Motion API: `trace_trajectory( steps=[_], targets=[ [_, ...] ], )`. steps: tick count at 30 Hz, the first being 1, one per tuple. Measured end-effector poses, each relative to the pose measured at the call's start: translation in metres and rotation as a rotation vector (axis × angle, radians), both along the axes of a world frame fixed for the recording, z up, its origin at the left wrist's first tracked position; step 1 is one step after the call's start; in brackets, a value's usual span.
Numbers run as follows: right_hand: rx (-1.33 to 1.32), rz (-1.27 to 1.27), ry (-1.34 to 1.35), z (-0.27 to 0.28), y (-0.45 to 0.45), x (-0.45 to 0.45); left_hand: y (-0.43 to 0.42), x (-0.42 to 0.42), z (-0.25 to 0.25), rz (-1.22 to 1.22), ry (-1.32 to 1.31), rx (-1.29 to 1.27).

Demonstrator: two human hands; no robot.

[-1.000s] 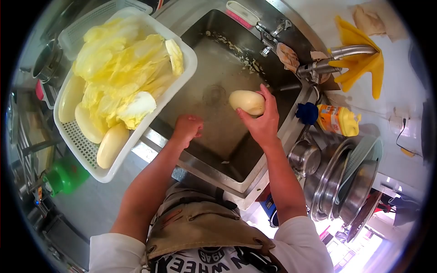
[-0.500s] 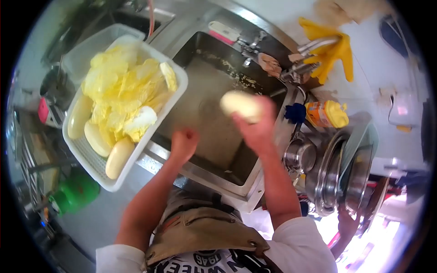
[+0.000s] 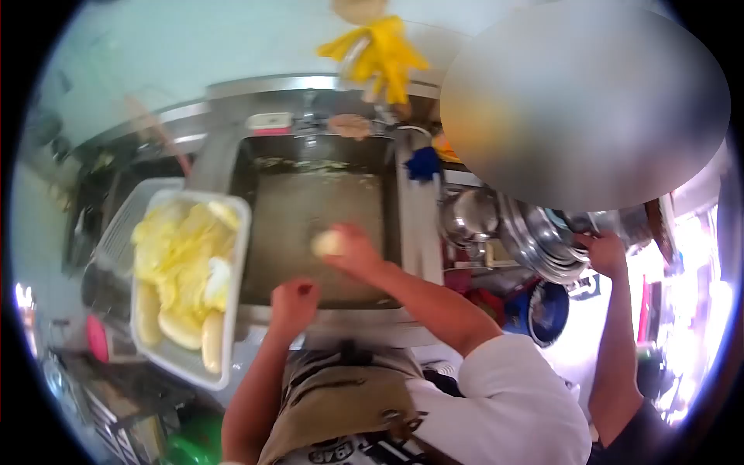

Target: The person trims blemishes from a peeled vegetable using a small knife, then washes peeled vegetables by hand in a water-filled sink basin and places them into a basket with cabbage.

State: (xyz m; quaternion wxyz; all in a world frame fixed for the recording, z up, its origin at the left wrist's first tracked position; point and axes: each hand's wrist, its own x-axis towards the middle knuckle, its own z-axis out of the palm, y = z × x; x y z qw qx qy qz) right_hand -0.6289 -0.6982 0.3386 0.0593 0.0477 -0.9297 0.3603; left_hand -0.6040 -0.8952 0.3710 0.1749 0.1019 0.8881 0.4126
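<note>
Blurred by motion, my right hand is wrapped round a pale, peeled vegetable above the sink basin. My left hand is closed in a fist over the basin's front edge; whether anything is inside it is hidden. Left of the sink a white perforated basket holds yellow cabbage leaves and several long pale vegetables. Pale scraps lie along the back of the basin.
Another person's hand touches metal bowls at the right. A yellow glove hangs over the faucet. A blue bucket stands at lower right, and a green object at lower left. A blurred oval covers the upper right.
The view has swung to the right. My right hand, still holding the pale vegetable, has come lower and nearer my left fist. Another person's arm has come in at the right.
</note>
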Motion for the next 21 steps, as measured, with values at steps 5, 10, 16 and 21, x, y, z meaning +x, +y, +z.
trace_trajectory(
  steps=[5, 10, 16, 21],
  targets=[
    [-0.243, -0.337, 0.149, 0.012, -0.015, 0.054, -0.028, 0.014, 0.015, -0.034, 0.278, 0.151],
    [-0.078, -0.325, 0.071, 0.033, -0.040, 0.038, -0.083, 0.036, 0.057, 0.027, 0.217, 0.261],
    [-0.807, -0.258, 0.135, 0.104, -0.177, 0.030, -0.217, 0.037, 0.043, 0.549, 0.436, 0.186],
    [-0.674, 0.127, -0.095, 0.097, -0.303, -0.005, -0.295, 0.049, 0.021, 0.757, 0.516, -0.072]
  ],
)
